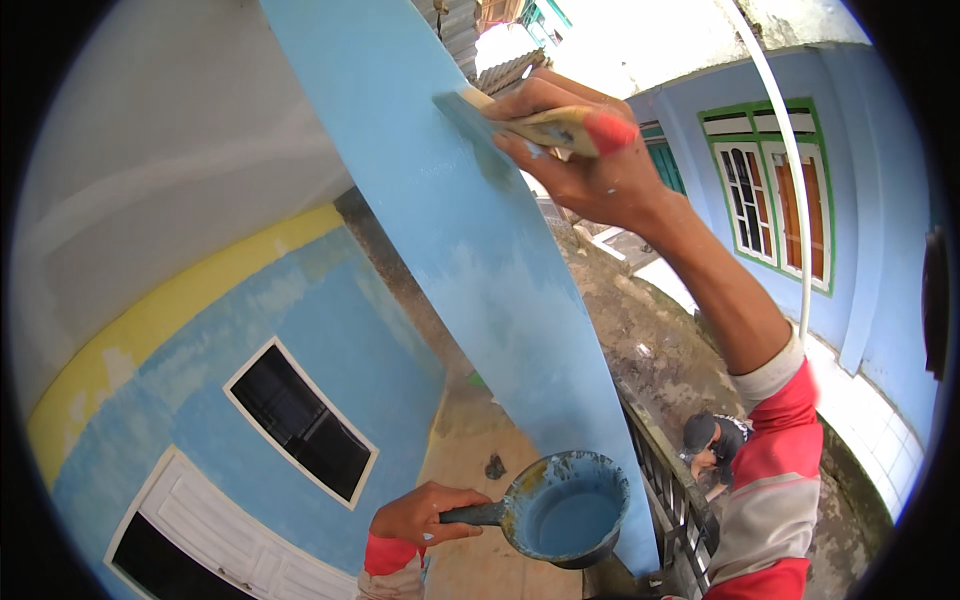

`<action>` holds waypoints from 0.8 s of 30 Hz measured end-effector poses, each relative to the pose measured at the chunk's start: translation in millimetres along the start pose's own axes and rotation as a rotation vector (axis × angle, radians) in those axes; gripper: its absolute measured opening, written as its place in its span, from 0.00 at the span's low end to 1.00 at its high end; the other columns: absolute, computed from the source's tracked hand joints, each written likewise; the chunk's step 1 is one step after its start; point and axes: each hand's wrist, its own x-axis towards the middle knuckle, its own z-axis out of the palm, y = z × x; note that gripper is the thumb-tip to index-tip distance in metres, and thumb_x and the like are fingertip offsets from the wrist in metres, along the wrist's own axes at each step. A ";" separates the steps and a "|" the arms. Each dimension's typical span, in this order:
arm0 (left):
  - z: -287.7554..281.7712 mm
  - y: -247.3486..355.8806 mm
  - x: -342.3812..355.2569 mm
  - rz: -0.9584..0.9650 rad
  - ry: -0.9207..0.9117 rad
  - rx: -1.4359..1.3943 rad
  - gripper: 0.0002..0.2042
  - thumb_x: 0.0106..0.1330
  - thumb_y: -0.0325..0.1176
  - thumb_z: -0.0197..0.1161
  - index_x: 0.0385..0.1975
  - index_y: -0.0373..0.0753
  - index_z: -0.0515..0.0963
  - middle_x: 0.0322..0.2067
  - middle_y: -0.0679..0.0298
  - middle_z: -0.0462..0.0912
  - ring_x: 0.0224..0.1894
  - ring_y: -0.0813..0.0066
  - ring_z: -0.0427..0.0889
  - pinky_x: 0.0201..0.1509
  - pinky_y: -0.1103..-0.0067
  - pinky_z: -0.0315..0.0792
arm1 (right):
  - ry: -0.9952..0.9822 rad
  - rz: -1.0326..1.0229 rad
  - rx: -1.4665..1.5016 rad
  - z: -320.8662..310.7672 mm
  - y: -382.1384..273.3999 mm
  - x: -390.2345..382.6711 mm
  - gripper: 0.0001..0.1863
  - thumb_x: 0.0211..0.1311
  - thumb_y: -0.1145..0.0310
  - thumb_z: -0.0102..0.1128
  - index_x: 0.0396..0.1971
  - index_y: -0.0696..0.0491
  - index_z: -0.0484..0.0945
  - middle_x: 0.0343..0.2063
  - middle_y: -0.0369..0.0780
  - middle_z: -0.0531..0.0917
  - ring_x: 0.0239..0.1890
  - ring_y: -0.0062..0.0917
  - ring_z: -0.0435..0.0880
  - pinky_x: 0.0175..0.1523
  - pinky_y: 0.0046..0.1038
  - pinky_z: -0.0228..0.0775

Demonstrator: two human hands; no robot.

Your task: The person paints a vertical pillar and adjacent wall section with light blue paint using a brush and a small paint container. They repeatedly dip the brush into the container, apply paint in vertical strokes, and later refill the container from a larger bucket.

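Observation:
My right hand (600, 165) is closed round the wooden handle of a paintbrush (555, 128) with a red end. Its bristles press on the right edge of a long light-blue beam (440, 215), where the paint looks darker and wet. Lower down, my left hand (425, 513) grips the handle of a dark dipper (567, 507) holding blue paint. Paint is smeared round the dipper's rim, and it is held in front of the beam's lower end. Spots of blue paint mark both hands.
Left stands a blue and yellow wall (290, 300) with a dark window (300, 422) and a white door (215, 520). A dark railing (668, 490) runs below right, with a person (715, 440) beyond it far down. A white pole (790, 150) rises before the blue house opposite.

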 end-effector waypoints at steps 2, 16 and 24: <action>6.1 -3.2 -2.9 0.057 0.047 -0.039 0.20 0.68 0.32 0.70 0.57 0.33 0.78 0.37 0.55 0.87 0.33 0.64 0.84 0.38 0.75 0.76 | 0.078 -0.042 -0.010 5.2 -5.0 -2.4 0.11 0.55 0.76 0.70 0.38 0.53 0.80 0.30 0.40 0.81 0.29 0.33 0.83 0.33 0.30 0.75; -0.4 11.5 2.7 -0.053 -0.003 -0.042 0.20 0.68 0.31 0.70 0.57 0.34 0.78 0.37 0.54 0.87 0.31 0.65 0.82 0.38 0.75 0.75 | -0.049 0.213 0.144 -22.1 21.6 -38.0 0.12 0.61 0.65 0.66 0.44 0.50 0.82 0.31 0.41 0.86 0.30 0.31 0.85 0.38 0.32 0.79; 7.8 34.1 5.2 -0.107 0.046 -0.038 0.20 0.67 0.31 0.69 0.57 0.33 0.78 0.39 0.53 0.87 0.32 0.65 0.82 0.40 0.76 0.75 | 0.707 0.556 0.570 11.2 89.7 76.4 0.07 0.65 0.70 0.67 0.35 0.60 0.83 0.24 0.37 0.83 0.23 0.21 0.82 0.30 0.23 0.75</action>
